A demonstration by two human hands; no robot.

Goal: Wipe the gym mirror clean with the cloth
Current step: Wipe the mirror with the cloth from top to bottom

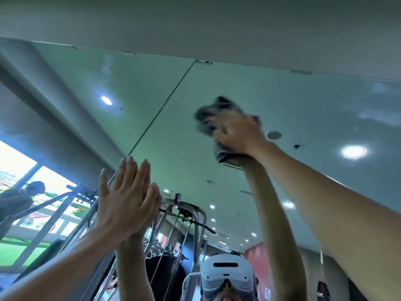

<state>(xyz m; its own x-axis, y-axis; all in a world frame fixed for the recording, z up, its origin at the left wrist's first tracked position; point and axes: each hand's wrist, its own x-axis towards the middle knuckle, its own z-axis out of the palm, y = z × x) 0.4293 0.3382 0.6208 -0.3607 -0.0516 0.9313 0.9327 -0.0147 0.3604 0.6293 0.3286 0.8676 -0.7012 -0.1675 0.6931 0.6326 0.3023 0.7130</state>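
The gym mirror point(271, 94) fills most of the view, seen from below, and reaches up to a plain wall strip. A vertical seam point(165, 105) splits it into two panels. High on the right panel, my right hand point(236, 133) grips a bunched grey cloth point(212, 114) and presses it against the glass; the cloth is blurred. My left hand point(121, 200) lies flat on the mirror near the seam, lower left, fingers straight and together. Both arms and their reflections meet at the glass.
Faint smears point(377, 114) show on the upper right of the glass. The mirror reflects ceiling lights, a cable machine point(184, 213), a bright window at left with a person beside it, and my headset point(226, 276).
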